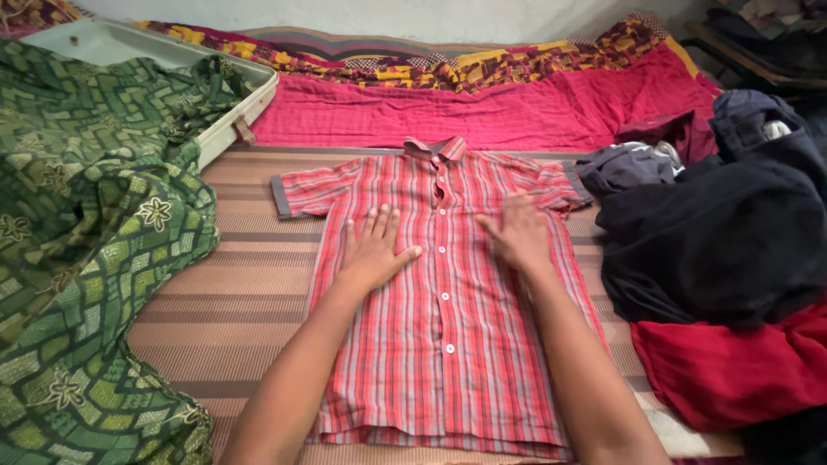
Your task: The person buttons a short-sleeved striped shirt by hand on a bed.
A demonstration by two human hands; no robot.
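Observation:
A red striped short-sleeved shirt [448,344] with white buttons lies flat, front up and buttoned, on a brown striped mat [233,301]. Its collar points away from me. My left hand [372,250] rests palm down on the shirt's chest, left of the button line, fingers spread. My right hand [519,232] presses flat on the chest to the right of the buttons, slightly blurred. Neither hand grips anything.
A green patterned cloth [77,258] spills from an open pale suitcase [233,125] at the left. A pile of dark clothes [724,232] and a red garment [732,370] lie at the right. Pink and patterned bedding [482,108] stretches behind the shirt.

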